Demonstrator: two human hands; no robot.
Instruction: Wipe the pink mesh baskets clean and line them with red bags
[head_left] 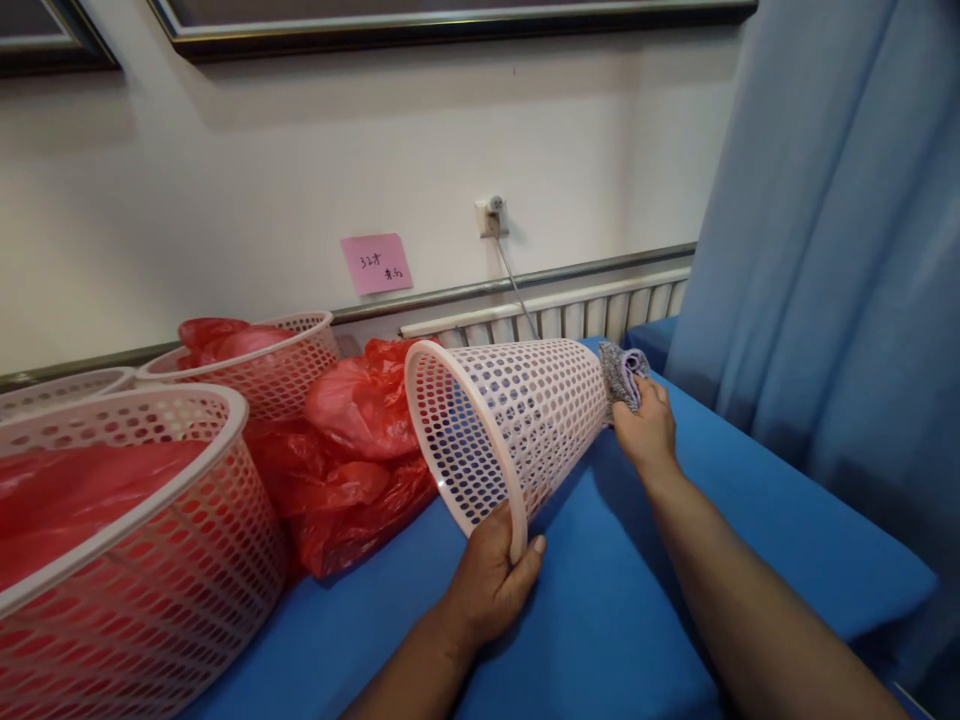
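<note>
A white perforated plastic wastebasket (540,390) lies tipped on its side above the blue-covered table (585,640), its round mouth facing left toward me. My left hand (499,570) grips the near edge of its rim, fingers inside the mouth and thumb outside. Over at the basket's base, my right hand (649,425) is closed on a bunched grey cloth (624,372), which presses against the bottom end. Part of the cloth is hidden behind the basket and my fingers.
Left of the wastebasket lie crumpled red plastic bags (360,480). A large white perforated basket (150,560) and another basket (300,345) hold red bags too. Behind are a radiator (585,315), a plugged socket (492,217) and a pink note (376,264). A blue curtain (817,250) hangs right.
</note>
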